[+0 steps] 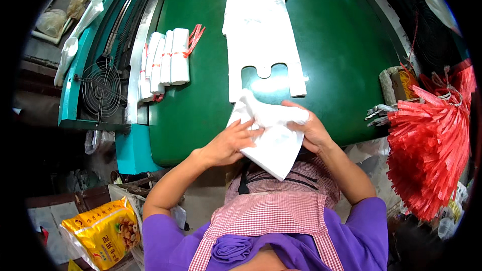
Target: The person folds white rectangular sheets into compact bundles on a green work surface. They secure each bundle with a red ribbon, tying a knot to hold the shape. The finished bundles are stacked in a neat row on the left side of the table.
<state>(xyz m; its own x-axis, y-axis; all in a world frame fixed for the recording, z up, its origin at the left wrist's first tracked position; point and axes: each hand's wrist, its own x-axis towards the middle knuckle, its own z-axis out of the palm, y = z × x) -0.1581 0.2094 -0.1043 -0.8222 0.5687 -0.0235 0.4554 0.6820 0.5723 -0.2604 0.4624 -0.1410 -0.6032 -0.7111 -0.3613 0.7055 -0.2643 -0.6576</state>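
At the near edge of the green table (341,35), I hold a folded bundle of thin white plastic bags (277,145) in front of my apron. My left hand (228,143) grips its left side, fingers spread over the top. Round the right side, my right hand (314,130) curls with the thumb and fingers on the folded edge. Just beyond the bundle lies a flat stack of white plastic carrier bags (261,30), its two handles pointing toward me and a small tab between them. To the left rest several rolled white bag bundles (179,57) tied with red strips.
A thick bunch of red plastic strips (427,155) hangs at the right table edge. Along the left runs a teal machine frame (68,100) with a round wire fan guard (101,88). A yellow printed sack (103,233) sits low on the left.
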